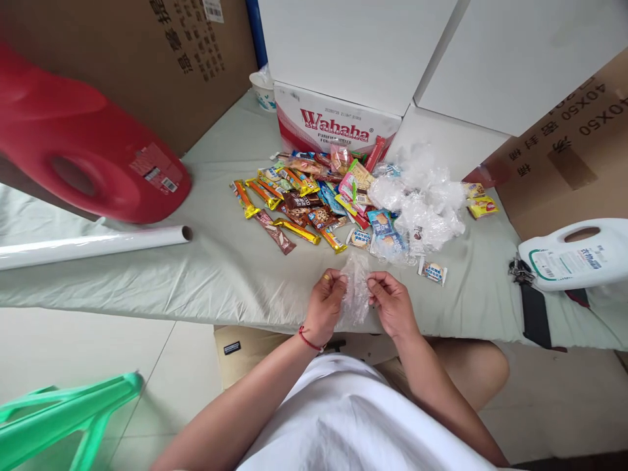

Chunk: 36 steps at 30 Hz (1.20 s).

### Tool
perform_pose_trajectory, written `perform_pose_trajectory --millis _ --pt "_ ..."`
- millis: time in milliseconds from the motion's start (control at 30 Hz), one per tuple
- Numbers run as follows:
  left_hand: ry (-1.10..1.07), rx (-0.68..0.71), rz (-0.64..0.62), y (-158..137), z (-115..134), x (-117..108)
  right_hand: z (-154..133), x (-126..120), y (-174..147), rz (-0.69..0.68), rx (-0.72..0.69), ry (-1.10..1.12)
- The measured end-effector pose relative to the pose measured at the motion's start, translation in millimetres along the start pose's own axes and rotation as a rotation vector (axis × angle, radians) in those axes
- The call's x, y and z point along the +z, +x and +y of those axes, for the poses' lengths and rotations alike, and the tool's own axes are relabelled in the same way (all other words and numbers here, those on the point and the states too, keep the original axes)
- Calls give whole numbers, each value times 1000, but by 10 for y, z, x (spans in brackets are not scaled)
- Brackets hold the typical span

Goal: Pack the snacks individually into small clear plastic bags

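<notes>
Between my two hands a crinkled clear plastic bag [356,291] is stretched upright at the front of the cloth-covered table [235,278]. My left hand [328,299] pinches its left edge, and my right hand [391,303] pinches the right one. Beyond them lies a pile of wrapped snacks [307,203] in yellow, brown, blue and red wrappers. A heap of crumpled clear plastic bags [429,203] rests against the pile's right side. One small white-and-blue snack packet [432,271] lies apart, to the right of my right hand.
A Wahaha carton [338,124] stands behind the snacks, with a paper cup [263,91] beside it. On the left are a red jug [93,144] and a white roll [98,245]. A white detergent bottle [579,255] lies at right near a black phone-like object [536,316]. A green stool [73,412] is below left.
</notes>
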<state>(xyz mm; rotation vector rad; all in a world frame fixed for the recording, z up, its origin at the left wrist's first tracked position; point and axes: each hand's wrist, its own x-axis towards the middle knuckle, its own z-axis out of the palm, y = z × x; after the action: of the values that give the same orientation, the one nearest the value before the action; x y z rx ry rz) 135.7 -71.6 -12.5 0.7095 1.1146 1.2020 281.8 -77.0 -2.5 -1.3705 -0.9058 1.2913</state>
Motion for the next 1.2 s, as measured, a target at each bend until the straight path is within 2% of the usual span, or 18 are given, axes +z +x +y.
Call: perform_pose_trajectory --millis 133,200,267,333,433,500,600,667,700,800,867,933,1067,1133,1200 --pt "-34 -14 150 83 17 -83 46 -172 -16 71 -18 28" --pt "-49 7 159 107 52 -130 88 -261 -71 37 -7 -3" --pt "-43 9 150 114 94 -180 114 -362 -128 11 -34 -130" --pt "-25 -9 156 102 139 -229 97 -475 -138 100 -189 -360" --pt "-14 -22 186 72 216 -279 5 -624 28 283 -512 -717" --pt "-10 -29 195 59 278 -293 -50 -683 254 266 -616 -875" --pt "-4 -37 193 73 402 -308 -82 -706 597 123 -607 -1023" --pt "-35 -10 188 110 521 -324 -88 -702 695 90 -602 -1025" --pt "-69 12 178 139 594 -328 -92 -701 682 116 -627 -991" --pt "-165 86 123 288 867 -252 -97 -707 424 321 -726 -819" --pt "-199 155 72 476 1076 -67 -62 -719 157 412 -722 -712" --pt "-225 244 6 765 1280 261 14 -736 -92 416 -679 -630" --pt "-222 352 -181 1614 1536 1245 195 -803 -390 359 -621 -571" --pt "-116 309 -255 2053 1538 1759 246 -851 -453 368 -594 -563" --pt "142 174 -234 2392 1469 2167 267 -898 -483 391 -554 -550"
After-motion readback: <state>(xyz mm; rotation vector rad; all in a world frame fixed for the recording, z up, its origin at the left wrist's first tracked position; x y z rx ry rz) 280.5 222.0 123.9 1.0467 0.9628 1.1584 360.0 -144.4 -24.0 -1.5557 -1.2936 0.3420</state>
